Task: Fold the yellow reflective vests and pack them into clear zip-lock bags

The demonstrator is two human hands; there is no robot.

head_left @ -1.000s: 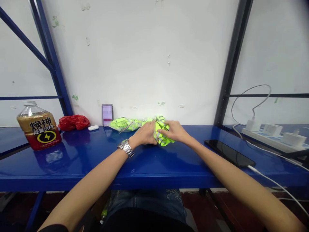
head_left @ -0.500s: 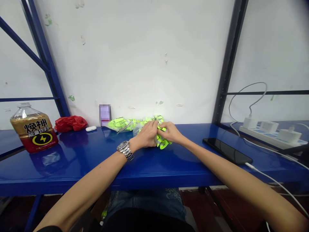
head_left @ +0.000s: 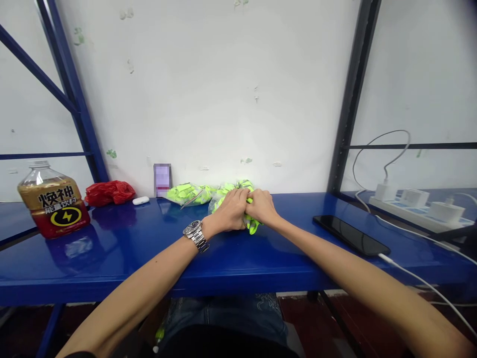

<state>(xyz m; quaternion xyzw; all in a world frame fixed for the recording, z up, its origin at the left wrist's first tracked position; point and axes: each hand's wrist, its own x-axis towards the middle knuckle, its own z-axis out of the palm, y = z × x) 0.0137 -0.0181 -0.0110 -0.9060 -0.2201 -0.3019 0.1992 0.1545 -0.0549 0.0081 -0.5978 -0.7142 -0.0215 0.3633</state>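
Both hands are closed in tighter than a moment ago, the grip now narrow. The left hand [head_left: 228, 211], a steel wristwatch [head_left: 195, 236] on its wrist, and the right hand [head_left: 263, 207] meet at mid-bench, fingers curled over a crumpled neon-yellow reflective fabric bundle [head_left: 253, 226]. Most of the bundle is hidden; one tail shows at 6 o'clock.

Taking the bundle as centre, wall at 12, on the blue steel workbench [head_left: 112, 263]: a clear plastic bag [head_left: 190, 195] of yellow strips just beside it at 9 to 10 o'clock, a white earbud case [head_left: 140, 200] beyond, then a red plastic bag [head_left: 110, 193] and an energy-drink bottle [head_left: 52, 211] well apart at 9. A black smartphone [head_left: 350, 235] lies at 3.
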